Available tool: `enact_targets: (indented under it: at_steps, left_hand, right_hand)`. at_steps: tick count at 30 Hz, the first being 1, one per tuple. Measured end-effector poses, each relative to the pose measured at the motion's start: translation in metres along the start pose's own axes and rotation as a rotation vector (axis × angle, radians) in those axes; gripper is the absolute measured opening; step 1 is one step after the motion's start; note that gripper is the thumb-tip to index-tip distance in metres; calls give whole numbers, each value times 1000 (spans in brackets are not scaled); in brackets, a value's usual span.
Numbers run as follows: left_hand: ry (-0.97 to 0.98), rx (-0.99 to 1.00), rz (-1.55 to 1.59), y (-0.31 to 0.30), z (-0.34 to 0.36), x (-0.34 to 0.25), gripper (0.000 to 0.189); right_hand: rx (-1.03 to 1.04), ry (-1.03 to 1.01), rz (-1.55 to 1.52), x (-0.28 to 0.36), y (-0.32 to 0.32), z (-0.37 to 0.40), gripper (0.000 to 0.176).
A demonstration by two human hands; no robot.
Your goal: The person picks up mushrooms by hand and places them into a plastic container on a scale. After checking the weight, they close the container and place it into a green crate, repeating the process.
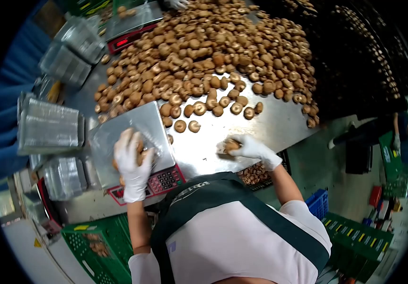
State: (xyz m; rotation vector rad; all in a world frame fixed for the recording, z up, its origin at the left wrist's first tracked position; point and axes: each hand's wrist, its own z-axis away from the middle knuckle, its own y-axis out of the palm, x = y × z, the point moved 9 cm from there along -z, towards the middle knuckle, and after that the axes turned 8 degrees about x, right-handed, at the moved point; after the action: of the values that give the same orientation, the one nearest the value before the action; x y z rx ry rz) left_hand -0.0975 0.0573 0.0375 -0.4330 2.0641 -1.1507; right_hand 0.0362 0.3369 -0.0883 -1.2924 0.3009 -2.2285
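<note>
My left hand [134, 165], in a white glove, is over the steel plate of a weighing scale [107, 130]. Its fingers and thumb curve around brown mushrooms [141, 144]. Clear plastic shows beside them on the plate, mostly hidden by the hand. My right hand [253, 150], also gloved, is closed on a brown mushroom [232, 145] above the steel table [194, 154] near its front edge. Beyond both hands spreads a large heap of mushrooms [199, 52], with several loose ones at its near side.
Stacked clear plastic trays [52, 125] stand at the left. A second scale [133, 28] sits at the back, with another person's gloved hand [178, 4] near it. A crate of mushrooms [256, 175] is below the front edge. Green crates [97, 246] stand lower left.
</note>
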Motion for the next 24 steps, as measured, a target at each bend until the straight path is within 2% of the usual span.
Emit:
enact_targets:
  at_steps: [1,3,5,6,7,9,11,12,13,16,19,20,21,23,24]
  left_hand:
    - [-55,-5,-105,-3,1,11,65]
    - [-139,46,-133,3,4,28,64]
    - [-163,111,-95,17,10,34,64]
    - [-154,146,-177,23,11,31,64]
    - [-147,178,-262,28,13,29,63]
    - [-131,167,-249,31,16,31,61]
    - [-176,142,-164,29,15,35,60]
    - [-146,62,-91,22,12,28,52]
    - [-141,60,-93,22,11,27,52]
    - [-30,-67,-14,11,15,18,31]
    - [53,11,15,17,13,6,23]
    - [65,33,9,20,10,3,19]
    - [64,67,29,24,10,7,22]
    - [-104,50,29,25,7,15,26]
    - [-95,44,30,26,7,11,26]
  right_hand:
    - [45,140,114,-28,-7,18,37]
    - [163,214,167,-70,-13,59,44]
    - [182,458,379,-152,-15,81,50]
    - [130,532,430,-153,-23,95,54]
    - [113,571,441,-162,-31,102,50]
    - [-161,644,392,-150,-57,101,43]
    - [-338,529,324,-130,-81,85,38]
    - [-391,474,334,-125,-90,69,37]
    - [-443,418,344,-120,-101,52,36]
    - [-571,299,276,-100,-134,-1,38]
    - [-750,132,231,-89,-165,-53,42]
    - [-755,167,215,-85,-175,-67,44]
    - [-761,202,198,-76,-184,-78,45]
    - [-680,290,215,-60,-189,-97,49]
    - [-626,278,272,-62,-185,-113,49]
